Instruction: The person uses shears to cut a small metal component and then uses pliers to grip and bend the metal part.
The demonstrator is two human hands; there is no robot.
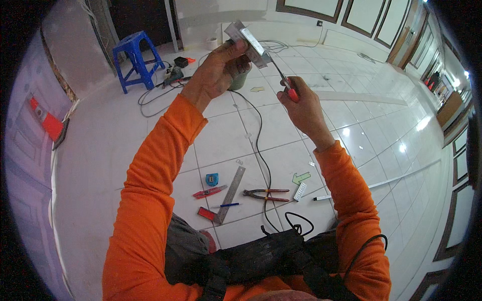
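Observation:
My left hand [217, 70] is raised in front of me and grips a small grey metal box-shaped piece [247, 42]. My right hand [301, 103] holds a red-handled screwdriver [285, 84], whose tip meets the lower edge of the metal piece. Both arms wear orange sleeves. On the white tiled floor below lie red-handled pliers [263, 194], a steel square ruler [228, 195], a red cutter [208, 191], a blue pen [227, 204] and a small blue tape measure [212, 178].
A black cable [261, 145] runs across the floor tiles toward me. A blue plastic stool [135, 57] stands at the back left beside a power tool [173, 75]. A green arrow sticker [300, 177], a white strip [299, 191] and a marker [321, 198] lie on the right.

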